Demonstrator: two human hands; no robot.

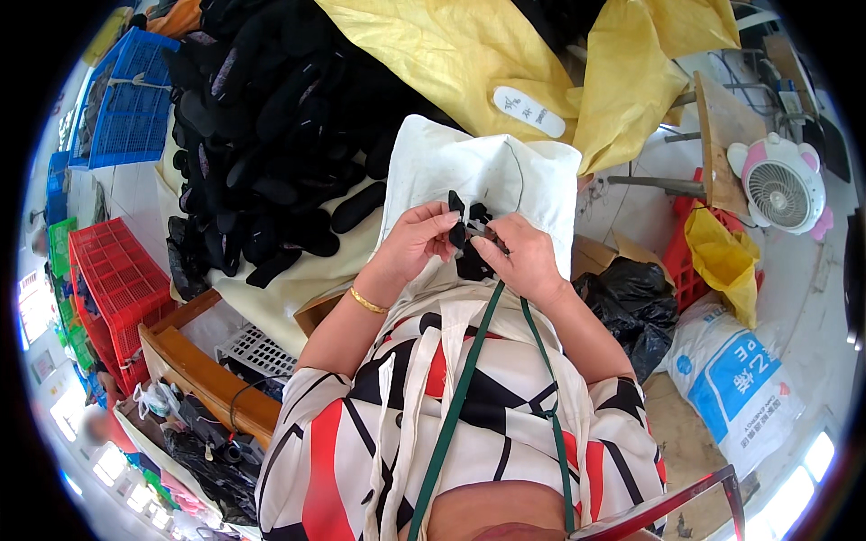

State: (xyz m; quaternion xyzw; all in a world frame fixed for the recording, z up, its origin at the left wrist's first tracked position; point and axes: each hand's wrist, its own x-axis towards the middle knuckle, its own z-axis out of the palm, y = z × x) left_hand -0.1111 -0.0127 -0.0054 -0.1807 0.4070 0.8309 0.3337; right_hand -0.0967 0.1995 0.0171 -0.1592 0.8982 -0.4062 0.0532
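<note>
My left hand [419,240] is closed, its thumb and fingers pinching a small black cloth piece [457,222] upright over my lap. Close by on the right, my right hand [529,259] is also closed, fingertips near the black piece. Something small and greyish shows at those fingertips, too small to name. Under both hands a white cloth [541,176] covers my lap, with more black scraps [473,265] lying on it between my wrists. A big heap of black, shoe-shaped items [271,117] lies just beyond my left hand.
Yellow sheeting [424,54] spreads at the back, bearing a white sole-shaped piece [529,112]. Left stand a blue crate [126,99], red crates [117,279] and a wooden drawer unit [212,365]. Right are a black bag [631,311], a white-blue sack [731,379] and a fan [778,194].
</note>
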